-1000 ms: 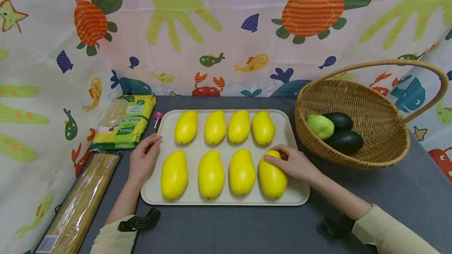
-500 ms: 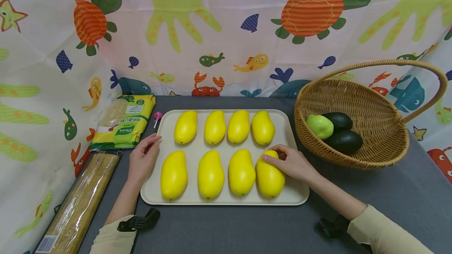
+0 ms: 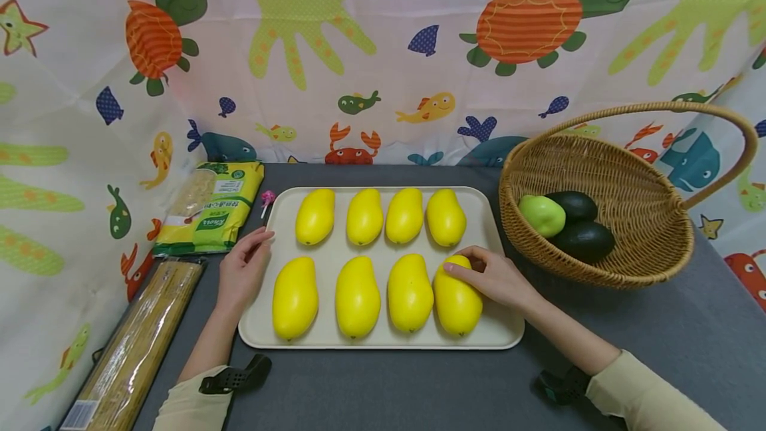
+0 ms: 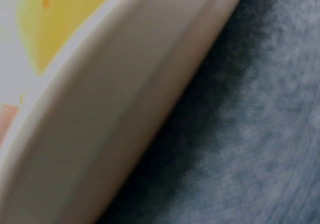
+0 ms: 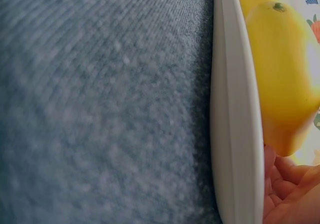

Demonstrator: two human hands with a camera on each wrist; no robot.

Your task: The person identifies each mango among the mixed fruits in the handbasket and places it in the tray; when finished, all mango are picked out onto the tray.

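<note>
Yellow mangoes lie in two rows on a cream tray (image 3: 374, 339) in the head view. My right hand (image 3: 497, 275) grips the upper right of the front row's rightmost mango (image 3: 458, 304), thumb across its top. That mango leans close beside its left neighbour (image 3: 410, 292). In the right wrist view, curled fingers (image 5: 285, 184) show at the mango's narrow end, past the tray wall (image 5: 237, 108). My left hand (image 3: 244, 268) rests at the tray's left rim with loosely bent fingers. The left wrist view holds mostly tray wall (image 4: 100, 88), with a sliver of finger at the edge.
A wicker basket (image 3: 649, 218) at the right holds a light green fruit (image 3: 542, 215) and dark avocados (image 3: 583, 242). On the left lie a yellow food packet (image 3: 209, 208), a long clear pack of noodles (image 3: 137, 344) and a pink lollipop (image 3: 267, 198). A printed curtain (image 3: 383, 58) hangs behind.
The mango under my right hand has shifted slightly left, toward its neighbour, and the right forearm has moved with it. My left hand and the tray have stayed put.
</note>
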